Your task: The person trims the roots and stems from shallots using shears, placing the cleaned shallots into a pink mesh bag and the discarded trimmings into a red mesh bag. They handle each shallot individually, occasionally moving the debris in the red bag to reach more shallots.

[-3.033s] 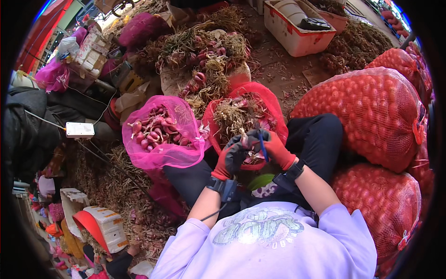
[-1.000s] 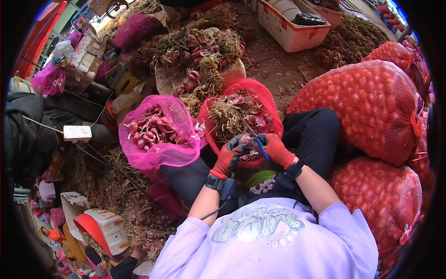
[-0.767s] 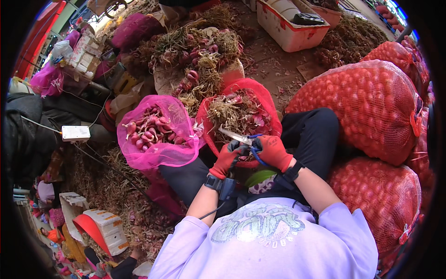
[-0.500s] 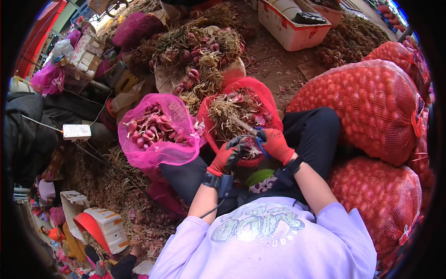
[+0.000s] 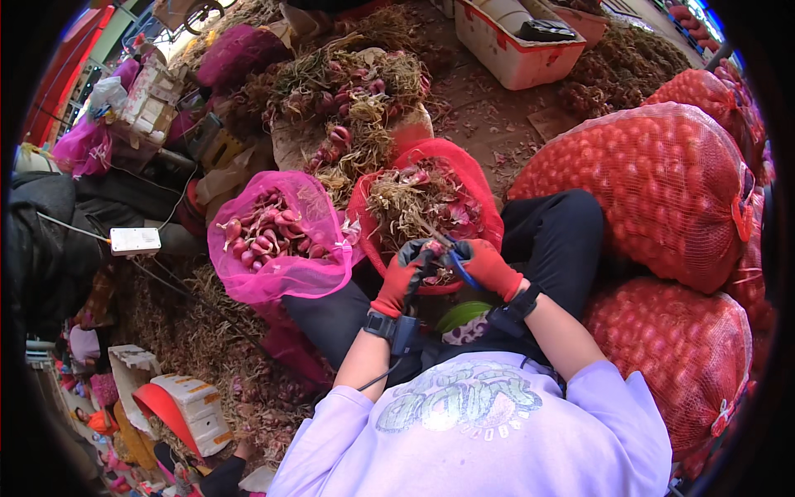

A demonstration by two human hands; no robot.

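Observation:
Both my hands wear red gloves with dark palms and meet above the near edge of a red mesh bag [image 5: 492,211]. My left hand [image 5: 401,273] is closed around a small pink shallot [image 5: 433,247], mostly covered by the fingers. My right hand [image 5: 490,265] grips blue-handled scissors [image 5: 462,270], whose blades reach up and left beside the shallot. Dry stalks and roots [image 5: 397,203] with pink skins fill the red bag. To its left, an open pink mesh bag [image 5: 286,284] contains loose shallots [image 5: 269,236].
Bunched shallots with dried stalks [image 5: 352,87] lie piled ahead. Large red mesh sacks [image 5: 646,182] of bulbs stack up at my right. A foam box [image 5: 517,50] stands at the far right. A white power strip [image 5: 136,241] with cables is on the left.
My left hand has tilted upward and moved closer to the right one, and the shallot in it now shows. The scissors' blades have come down to beside the shallot.

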